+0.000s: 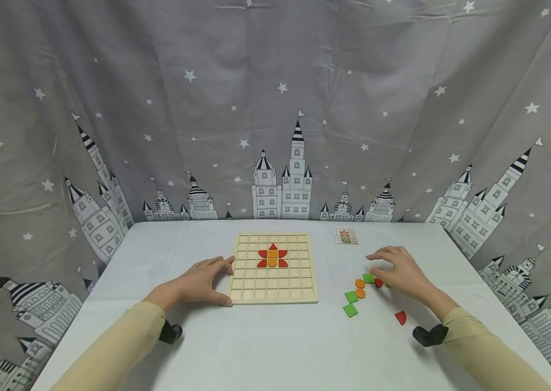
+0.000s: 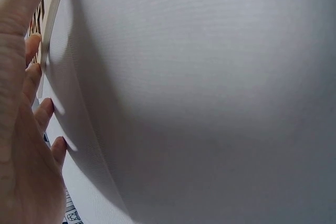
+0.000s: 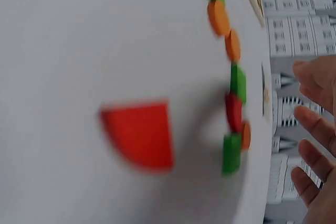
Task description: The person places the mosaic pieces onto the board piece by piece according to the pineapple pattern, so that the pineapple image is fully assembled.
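Note:
A wooden grid board [image 1: 251, 296] lies on the table, bearing a small figure of red pieces [image 1: 282, 264] around an orange square and an orange circle [image 1: 272, 263]. My left hand [image 1: 202, 281] rests at the board's left edge, thumb and fingers spread along it. To the right, my right hand [image 1: 399, 273] hovers over loose tiles, its fingers relaxed and holding nothing. Under and beside it lie a green square [image 1: 368, 278], orange discs [image 1: 360, 294] and a red piece [image 1: 378, 283]. A red quarter-circle [image 3: 140, 136] lies apart, nearer the wrist. The right hand hides part of the row.
A small pattern card [image 1: 346, 236] lies behind the tiles, right of the board. Two green squares [image 1: 350, 310] sit at the near end of the tile row. Behind the white table [image 1: 275, 347] hangs a grey curtain [image 1: 236, 108] printed with castles and stars.

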`<state>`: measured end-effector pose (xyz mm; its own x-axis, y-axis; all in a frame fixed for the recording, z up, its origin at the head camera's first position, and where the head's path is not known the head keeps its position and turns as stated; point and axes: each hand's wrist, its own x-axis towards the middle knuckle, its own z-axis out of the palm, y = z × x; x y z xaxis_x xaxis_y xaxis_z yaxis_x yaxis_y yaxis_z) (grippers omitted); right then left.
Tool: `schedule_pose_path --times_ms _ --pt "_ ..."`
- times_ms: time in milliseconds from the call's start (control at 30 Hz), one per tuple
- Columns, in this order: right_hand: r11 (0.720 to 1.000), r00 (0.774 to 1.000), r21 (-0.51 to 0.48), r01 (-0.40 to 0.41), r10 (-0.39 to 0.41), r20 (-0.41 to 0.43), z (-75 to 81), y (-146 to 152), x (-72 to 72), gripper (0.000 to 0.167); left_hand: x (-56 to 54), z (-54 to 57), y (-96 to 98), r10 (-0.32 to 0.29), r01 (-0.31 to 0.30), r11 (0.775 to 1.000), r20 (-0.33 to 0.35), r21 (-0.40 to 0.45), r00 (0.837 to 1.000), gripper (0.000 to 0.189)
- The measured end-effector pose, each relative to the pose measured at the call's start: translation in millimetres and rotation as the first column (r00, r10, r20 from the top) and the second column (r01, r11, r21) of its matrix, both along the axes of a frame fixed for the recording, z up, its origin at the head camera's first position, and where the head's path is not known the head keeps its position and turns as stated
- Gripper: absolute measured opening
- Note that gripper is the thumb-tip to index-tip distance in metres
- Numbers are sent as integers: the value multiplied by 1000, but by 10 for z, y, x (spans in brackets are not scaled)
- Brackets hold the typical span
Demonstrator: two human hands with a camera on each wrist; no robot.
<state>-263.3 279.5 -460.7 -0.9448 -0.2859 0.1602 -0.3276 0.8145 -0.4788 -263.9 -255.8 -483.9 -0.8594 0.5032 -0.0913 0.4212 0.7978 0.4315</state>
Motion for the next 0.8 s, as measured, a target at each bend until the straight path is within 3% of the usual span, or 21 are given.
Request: schedule_pose_path --times_ms 400,800 --pt "998 997 40 46 -49 61 -146 516 164 26 13 27 9 11 -11 1000 12 -8 1000 71" --pt "996 986 4 89 -88 142 -272 602 130 30 6 25 35 38 -38 999 47 -14 998 71"
